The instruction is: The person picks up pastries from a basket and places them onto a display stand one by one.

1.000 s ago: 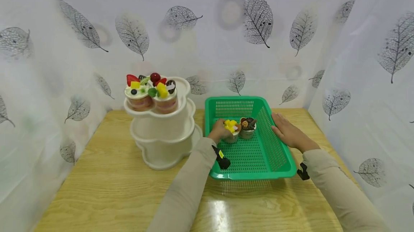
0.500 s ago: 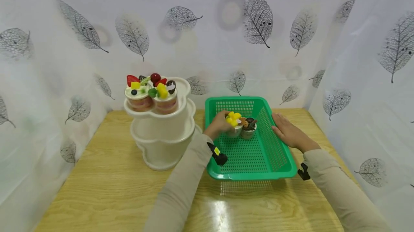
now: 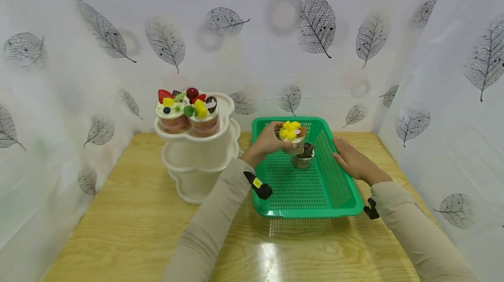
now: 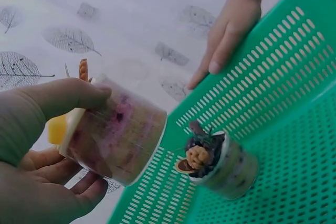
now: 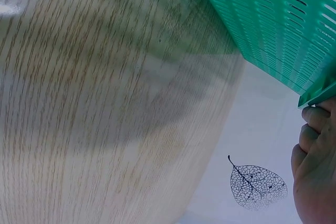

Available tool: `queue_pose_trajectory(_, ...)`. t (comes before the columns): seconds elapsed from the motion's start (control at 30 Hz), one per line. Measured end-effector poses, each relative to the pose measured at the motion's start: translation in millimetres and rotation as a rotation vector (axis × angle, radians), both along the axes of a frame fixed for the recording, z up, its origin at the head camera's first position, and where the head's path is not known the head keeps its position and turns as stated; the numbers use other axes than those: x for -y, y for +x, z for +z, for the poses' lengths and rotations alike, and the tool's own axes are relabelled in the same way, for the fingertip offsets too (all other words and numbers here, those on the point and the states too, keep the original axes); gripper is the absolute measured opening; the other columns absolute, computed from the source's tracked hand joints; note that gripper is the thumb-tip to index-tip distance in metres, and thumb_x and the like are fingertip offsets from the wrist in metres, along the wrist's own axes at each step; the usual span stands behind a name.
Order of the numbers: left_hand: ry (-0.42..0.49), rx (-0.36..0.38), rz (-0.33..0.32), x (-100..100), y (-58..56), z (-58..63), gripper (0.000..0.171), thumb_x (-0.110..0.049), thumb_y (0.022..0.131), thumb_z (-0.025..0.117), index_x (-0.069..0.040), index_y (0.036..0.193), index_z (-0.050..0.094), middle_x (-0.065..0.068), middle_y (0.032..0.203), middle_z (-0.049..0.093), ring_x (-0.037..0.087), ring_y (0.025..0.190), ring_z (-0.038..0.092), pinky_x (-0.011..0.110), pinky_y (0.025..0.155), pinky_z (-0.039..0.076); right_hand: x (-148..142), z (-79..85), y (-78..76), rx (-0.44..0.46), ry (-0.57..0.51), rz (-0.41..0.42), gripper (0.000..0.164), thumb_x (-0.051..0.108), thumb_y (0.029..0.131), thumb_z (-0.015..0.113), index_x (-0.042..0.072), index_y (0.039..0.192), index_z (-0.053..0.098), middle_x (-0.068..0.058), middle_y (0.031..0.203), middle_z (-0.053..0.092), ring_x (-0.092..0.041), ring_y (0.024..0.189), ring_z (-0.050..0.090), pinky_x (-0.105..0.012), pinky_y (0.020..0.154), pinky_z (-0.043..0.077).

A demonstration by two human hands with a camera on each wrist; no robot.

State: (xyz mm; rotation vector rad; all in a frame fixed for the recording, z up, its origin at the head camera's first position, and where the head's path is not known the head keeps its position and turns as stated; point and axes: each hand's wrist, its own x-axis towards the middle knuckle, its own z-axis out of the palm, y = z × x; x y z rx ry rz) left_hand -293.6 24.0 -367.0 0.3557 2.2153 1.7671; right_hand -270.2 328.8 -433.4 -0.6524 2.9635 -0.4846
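Note:
My left hand (image 3: 267,143) grips a clear dessert cup (image 3: 295,145) topped with yellow fruit cubes, held above the green basket (image 3: 307,213). In the left wrist view, thumb and fingers wrap the tilted cup (image 4: 123,135), whose side shows purple and tan layers. A second dessert cup (image 3: 302,161), with dark chocolate topping and a cookie, stands on the basket floor, partly hidden behind the held one. My right hand (image 3: 356,159) rests on the basket's right rim with fingers extended; in the right wrist view its fingers (image 5: 310,137) touch the rim.
A white tiered stand (image 3: 197,155) with flower-shaped trays stands left of the basket. Its top tier bears two fruit-topped dessert cups (image 3: 172,123). Leaf-printed curtains (image 3: 252,63) surround the wooden table (image 3: 134,221) at the back and sides.
My left hand has lifted the yellow-fruit dessert cup from the basket floor, moving it up and slightly right. My right hand has stayed on the rim.

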Motion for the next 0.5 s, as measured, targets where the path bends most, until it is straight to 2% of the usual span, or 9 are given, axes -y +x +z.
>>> queue_pose_trajectory(0.27, 0.042, -0.065, 0.014, 9, 14.8, 10.8, 0.076, -0.015, 0.076, 0.082, -0.007, 0.140, 0.043, 0.009, 0.136, 0.050, 0.025, 0.121, 0.049, 0.038, 0.098, 0.048, -2, -3.9, 0.1, -0.001, -0.014, -0.003, 0.064, 0.033, 0.106, 0.029, -0.007, 0.151, 0.006, -0.030, 0.155, 0.007, -0.049, 0.142, 0.004, -0.060, 0.114, 0.008)
queue_pose_trajectory(0.5, 0.074, -0.138, 0.009, 27, 33.2, 12.3, 0.082, -0.016, 0.075, 0.083, -0.010, 0.144, 0.038, 0.009, 0.139, 0.046, 0.026, 0.125, 0.046, 0.044, 0.106, 0.041, -2, -1.6, 0.8, 0.007, -0.017, 0.000, 0.064, 0.033, 0.106, 0.029, -0.007, 0.151, 0.005, -0.030, 0.155, 0.008, -0.048, 0.142, 0.004, -0.060, 0.114, 0.008)
